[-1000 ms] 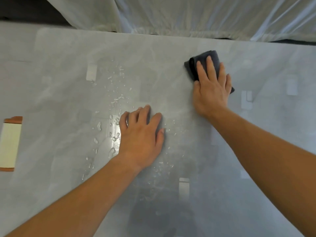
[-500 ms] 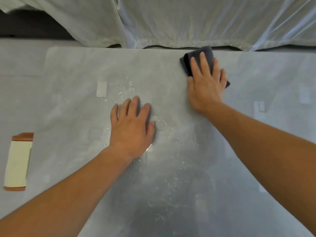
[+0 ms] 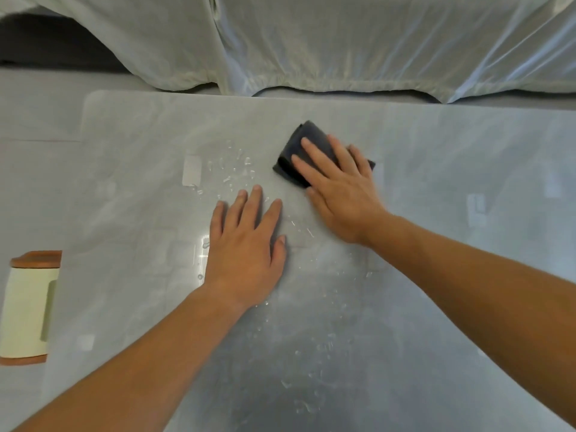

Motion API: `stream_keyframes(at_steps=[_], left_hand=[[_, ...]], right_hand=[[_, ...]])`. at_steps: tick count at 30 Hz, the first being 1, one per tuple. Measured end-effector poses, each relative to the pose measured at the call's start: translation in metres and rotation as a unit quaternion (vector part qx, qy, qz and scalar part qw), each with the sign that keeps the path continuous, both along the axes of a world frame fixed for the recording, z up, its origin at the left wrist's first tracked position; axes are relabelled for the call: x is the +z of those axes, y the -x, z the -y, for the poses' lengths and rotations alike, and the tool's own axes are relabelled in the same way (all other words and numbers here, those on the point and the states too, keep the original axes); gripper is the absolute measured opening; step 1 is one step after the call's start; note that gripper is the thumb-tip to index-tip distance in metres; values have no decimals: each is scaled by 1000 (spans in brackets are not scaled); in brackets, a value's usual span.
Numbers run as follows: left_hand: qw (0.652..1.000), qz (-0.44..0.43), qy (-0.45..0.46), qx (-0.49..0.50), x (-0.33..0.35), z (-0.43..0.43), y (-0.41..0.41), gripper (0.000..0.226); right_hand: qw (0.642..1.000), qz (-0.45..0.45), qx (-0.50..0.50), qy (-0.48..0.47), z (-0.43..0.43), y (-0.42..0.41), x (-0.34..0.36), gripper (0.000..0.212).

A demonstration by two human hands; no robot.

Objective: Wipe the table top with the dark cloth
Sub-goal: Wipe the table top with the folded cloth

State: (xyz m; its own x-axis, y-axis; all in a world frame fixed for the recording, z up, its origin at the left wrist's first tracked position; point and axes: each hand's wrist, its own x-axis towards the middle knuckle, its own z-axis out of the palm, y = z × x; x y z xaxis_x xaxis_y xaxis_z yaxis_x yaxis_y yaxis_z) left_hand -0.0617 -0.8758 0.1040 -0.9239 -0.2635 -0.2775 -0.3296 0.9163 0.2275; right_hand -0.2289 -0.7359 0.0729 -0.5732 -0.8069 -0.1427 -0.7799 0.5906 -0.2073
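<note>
The grey glossy table top (image 3: 436,169) fills most of the view. A folded dark cloth (image 3: 307,140) lies on it near the middle, and my right hand (image 3: 338,194) presses flat on the cloth with fingers spread over it. My left hand (image 3: 246,244) rests flat on the table just left of and nearer than the cloth, fingers apart, holding nothing. Water droplets (image 3: 237,169) sit beyond the left hand's fingertips, and more droplets (image 3: 311,378) are scattered on the near part of the table.
A pale sheer curtain (image 3: 343,48) hangs along the table's far edge. Off the table's left side stands a cream-coloured object with brown wooden ends (image 3: 26,307). The grey floor (image 3: 37,120) shows to the left.
My right hand has slid the dark cloth from the far edge toward me and leftward, closer to the droplets. The left hand stays flat on the table. The camera view has shifted.
</note>
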Motion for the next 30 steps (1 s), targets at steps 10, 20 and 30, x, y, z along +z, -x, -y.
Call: stream_keyframes(at_steps=[10, 20, 30], left_hand=[[1000, -15, -25, -9, -5, 1, -5, 65], [996, -28, -76, -35, 13, -9, -19, 59], [993, 8, -88, -73, 16, -39, -81, 59]], right_hand=[[983, 1, -185, 2, 13, 14, -1, 55], [993, 15, -118, 3, -62, -28, 2, 54], [1000, -7, 3, -8, -110, -86, 6, 53]])
